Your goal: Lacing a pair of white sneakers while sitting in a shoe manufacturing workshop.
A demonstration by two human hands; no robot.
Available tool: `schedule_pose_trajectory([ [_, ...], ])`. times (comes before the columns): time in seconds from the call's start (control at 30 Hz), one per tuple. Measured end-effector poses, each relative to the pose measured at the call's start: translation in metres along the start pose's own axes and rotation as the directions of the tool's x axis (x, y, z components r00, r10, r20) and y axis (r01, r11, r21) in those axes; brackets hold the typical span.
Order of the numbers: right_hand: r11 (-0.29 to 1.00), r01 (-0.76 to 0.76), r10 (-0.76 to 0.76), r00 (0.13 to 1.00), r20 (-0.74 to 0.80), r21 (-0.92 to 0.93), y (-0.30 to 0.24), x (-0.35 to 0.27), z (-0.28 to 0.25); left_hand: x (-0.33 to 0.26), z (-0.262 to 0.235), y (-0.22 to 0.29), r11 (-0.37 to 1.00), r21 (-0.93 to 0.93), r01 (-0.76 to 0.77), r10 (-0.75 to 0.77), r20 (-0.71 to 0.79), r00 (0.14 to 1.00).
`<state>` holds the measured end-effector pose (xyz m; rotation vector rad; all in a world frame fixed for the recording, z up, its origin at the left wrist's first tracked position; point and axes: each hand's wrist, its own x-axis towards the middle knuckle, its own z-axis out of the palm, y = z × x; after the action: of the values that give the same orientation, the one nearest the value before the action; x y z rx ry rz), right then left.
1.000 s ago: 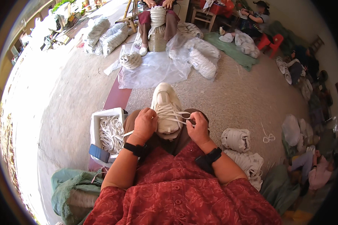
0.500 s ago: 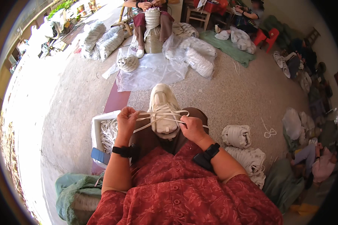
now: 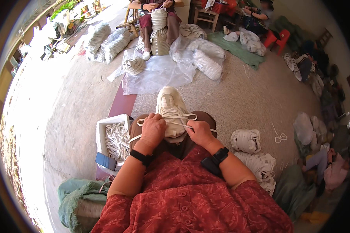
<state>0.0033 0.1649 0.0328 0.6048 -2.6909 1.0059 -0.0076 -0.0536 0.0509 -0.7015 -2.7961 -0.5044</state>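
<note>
A cream sneaker (image 3: 168, 101) rests between my knees, toe pointing away from me. White shoelaces (image 3: 178, 116) cross over its tongue and form loops on both sides. My left hand (image 3: 153, 129) is over the shoe's left side, fingers closed on the shoelace, with a loop and a loose end sticking out to its left. On the right side my right hand (image 3: 200, 133) pinches the shoelace between thumb and finger, and a lace end trails out behind it. The fingertips of the left hand are partly hidden.
Left of my leg stands a white box (image 3: 100, 136) of loose laces, with a blue phone (image 3: 105, 160) on its near edge. Bundled pale shoe parts (image 3: 245, 140) lie at my right. Across from me a person (image 3: 159, 17) works beside plastic sheeting (image 3: 159, 79); others sit farther right.
My left hand has moved right and inward, from holding the laces out at the left to close over the shoe. The right hand stays nearly in place.
</note>
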Motion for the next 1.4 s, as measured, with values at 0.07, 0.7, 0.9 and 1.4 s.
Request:
schedule_pose_trajectory([
  [0.07, 1.0, 0.017, -0.017, 1.0, -0.025, -0.011, 0.003, -0.001, 0.0, -0.001, 0.002, 0.001, 1.0, 0.025, 0.013, -0.012, -0.068, 0.998],
  [0.7, 0.945, -0.326, 0.328, 0.935, -0.132, 0.039, 0.119, -0.087, -0.147, -0.124, -0.088, -0.102, 0.743, -0.481, 0.466, -0.467, 0.126, 0.875],
  [0.9, 0.934, -0.355, 0.338, 0.909, -0.245, -0.029, 0.145, -0.096, -0.167, -0.124, -0.119, -0.101, 0.779, -0.462, 0.424, -0.478, -0.002, 0.878],
  [1.4, 0.864, 0.431, -0.473, 0.873, 0.124, 0.262, -0.088, 0.035, -0.087, -0.024, -0.195, 0.053, 0.565, -0.815, -0.132, 0.257, 0.021, 0.966],
])
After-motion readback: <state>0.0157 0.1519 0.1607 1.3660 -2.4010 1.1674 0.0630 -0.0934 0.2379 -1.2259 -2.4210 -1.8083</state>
